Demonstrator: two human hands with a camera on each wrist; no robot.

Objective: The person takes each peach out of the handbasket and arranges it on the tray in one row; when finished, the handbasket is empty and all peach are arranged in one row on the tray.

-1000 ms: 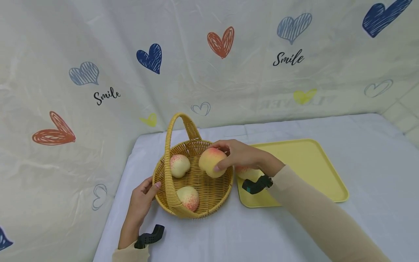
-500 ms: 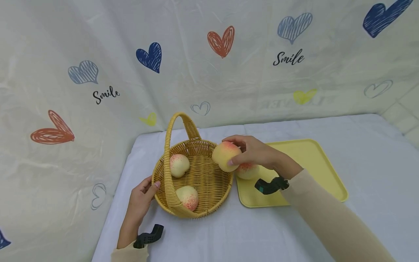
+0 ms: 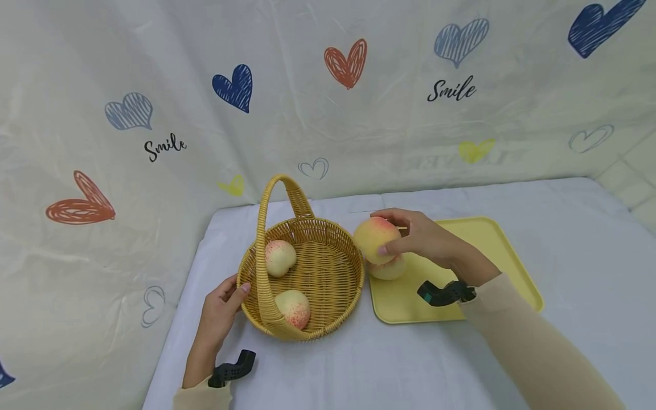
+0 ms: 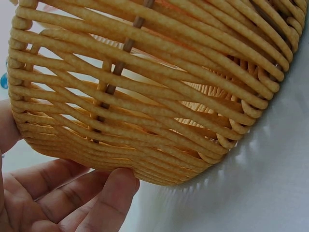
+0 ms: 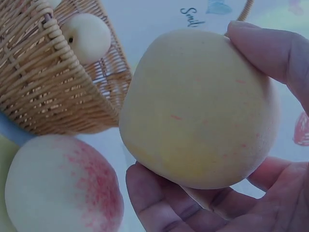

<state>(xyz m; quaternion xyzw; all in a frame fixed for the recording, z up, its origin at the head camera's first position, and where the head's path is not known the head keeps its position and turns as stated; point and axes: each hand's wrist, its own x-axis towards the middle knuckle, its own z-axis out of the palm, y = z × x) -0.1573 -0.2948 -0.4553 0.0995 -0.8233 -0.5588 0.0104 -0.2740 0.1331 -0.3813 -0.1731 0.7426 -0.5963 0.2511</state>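
My right hand (image 3: 417,234) grips a yellow peach with a red blush (image 3: 376,239), thumb on one side and fingers on the other. It hangs over the left end of the yellow tray (image 3: 492,273), just right of the basket's rim. Below it a paler peach (image 3: 386,269) lies on the tray, partly covered in the head view. Two more pale peaches with red specks, one farther back (image 3: 280,258) and one nearer (image 3: 293,310), lie inside the wicker basket (image 3: 328,285). My left hand (image 3: 221,307) holds the basket's left side, its thumb at the rim; in the left wrist view fingers touch the weave (image 4: 145,116).
The basket's tall arched handle (image 3: 263,250) rises over its left part. A white cloth (image 3: 359,370) covers the table, and a white curtain printed with hearts (image 3: 389,125) hangs behind. Both wrists carry black devices, such as the right one (image 3: 445,293).
My right hand has carried the yellow peach from above the basket to the right, over the tray's left end. The left hand stays on the basket, which has barely moved.
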